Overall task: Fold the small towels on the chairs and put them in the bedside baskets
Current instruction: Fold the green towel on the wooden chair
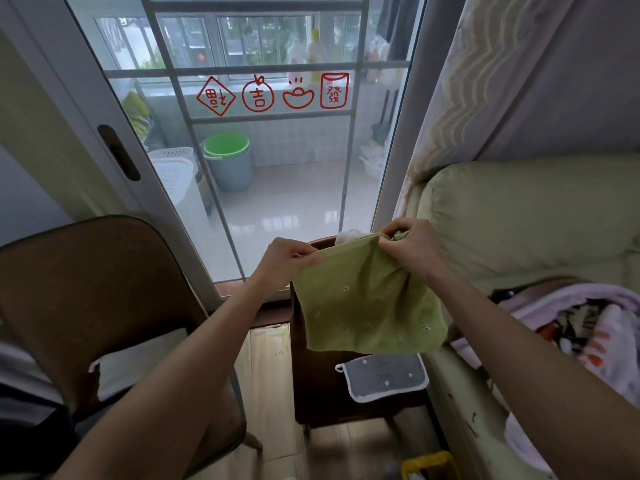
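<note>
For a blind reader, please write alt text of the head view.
Both hands, left hand and right hand, hold a green towel by its top edge above a brown chair bearing a grey towel.

Both hands pinch the green towel's (367,303) top edge — left hand (284,259), right hand (412,249) — holding it hanging above a chair (318,386) where a grey towel (386,377) lies.

the green square cloth towel (367,306) hangs between the left hand (284,261) and right hand (412,251), above the dark wooden chair (318,386), where the grey white-edged towel (386,377) lies. the brown mesh-backed chair (90,306) stands left; the pale cushioned bed (526,216) lies right.
</note>
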A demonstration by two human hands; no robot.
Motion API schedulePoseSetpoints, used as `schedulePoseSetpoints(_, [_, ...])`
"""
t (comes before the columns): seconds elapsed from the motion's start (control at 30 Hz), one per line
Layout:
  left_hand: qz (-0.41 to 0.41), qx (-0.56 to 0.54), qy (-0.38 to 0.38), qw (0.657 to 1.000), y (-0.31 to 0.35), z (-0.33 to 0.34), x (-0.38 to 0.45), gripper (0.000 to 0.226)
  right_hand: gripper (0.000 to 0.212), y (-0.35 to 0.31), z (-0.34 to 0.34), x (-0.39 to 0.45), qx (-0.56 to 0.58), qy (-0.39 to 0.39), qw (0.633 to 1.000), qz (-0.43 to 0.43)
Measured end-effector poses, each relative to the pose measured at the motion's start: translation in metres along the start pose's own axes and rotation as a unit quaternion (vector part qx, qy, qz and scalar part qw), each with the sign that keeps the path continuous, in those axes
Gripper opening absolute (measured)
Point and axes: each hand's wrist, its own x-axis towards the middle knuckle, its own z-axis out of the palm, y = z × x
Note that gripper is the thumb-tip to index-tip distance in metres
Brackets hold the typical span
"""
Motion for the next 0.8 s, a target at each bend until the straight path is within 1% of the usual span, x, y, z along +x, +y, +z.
schedulePoseSetpoints(0.07, [-0.015, 0.006, -0.013, 1.000, 0.001, 0.002, 0.001, 0.013, 0.007, 0.004, -0.002, -0.002, 0.009, 0.002, 1.000, 0.004])
schedulePoseSetpoints(0.13, [-0.030, 0.042, -0.029, 0.998, 0.003, 0.005, 0.002, 0.008, 0.006, 0.007, -0.002, -0.005, 0.021, 0.005, 1.000, 0.009])
schedulePoseSetpoints(0.17, [-0.038, 0.059, -0.025, 0.997, 0.003, 0.006, 0.004, 0.008, 0.008, 0.009, -0.002, -0.007, 0.030, 0.005, 0.999, 0.010])
schedulePoseSetpoints(0.23, [-0.056, 0.079, 0.002, 0.995, 0.005, 0.010, 0.007, 0.008, 0.011, 0.010, -0.002, -0.011, 0.049, -0.004, 0.999, 0.009])
schedulePoseSetpoints(0.3, [-0.077, 0.086, 0.043, 0.992, 0.007, 0.013, 0.008, 0.008, 0.003, 0.011, -0.005, -0.015, 0.081, -0.030, 0.996, 0.016])
schedulePoseSetpoints(0.33, [-0.085, 0.087, 0.065, 0.990, 0.006, 0.014, 0.008, 0.007, 0.005, 0.013, -0.008, -0.016, 0.103, -0.048, 0.993, 0.024])
schedulePoseSetpoints(0.4, [-0.098, 0.091, 0.097, 0.986, 0.001, 0.015, 0.008, 0.004, 0.018, 0.021, -0.015, -0.016, 0.124, -0.094, 0.987, 0.039])
schedulePoseSetpoints(0.47, [-0.101, 0.105, 0.113, 0.983, -0.005, 0.015, 0.007, 0.005, 0.034, 0.032, -0.026, -0.014, 0.091, -0.146, 0.984, 0.049])
schedulePoseSetpoints(0.53, [-0.108, 0.107, 0.131, 0.980, -0.014, 0.012, 0.005, 0.008, 0.039, 0.042, -0.036, -0.014, 0.075, -0.174, 0.980, 0.057])
schedulePoseSetpoints(0.6, [-0.115, 0.097, 0.152, 0.977, -0.023, 0.008, 0.004, 0.009, 0.028, 0.049, -0.044, -0.014, 0.100, -0.154, 0.981, 0.067])
schedulePoseSetpoints(0.67, [-0.106, 0.096, 0.149, 0.978, -0.029, 0.006, 0.004, 0.010, 0.013, 0.050, -0.048, -0.015, 0.127, -0.107, 0.983, 0.077])
schedulePoseSetpoints(0.73, [-0.089, 0.105, 0.137, 0.981, -0.030, 0.007, 0.005, 0.012, 0.011, 0.051, -0.045, -0.014, 0.132, -0.057, 0.986, 0.080])
schedulePoseSetpoints(0.8, [-0.075, 0.101, 0.136, 0.983, -0.029, 0.011, 0.007, 0.013, 0.005, 0.054, -0.040, -0.013, 0.116, -0.017, 0.990, 0.075])
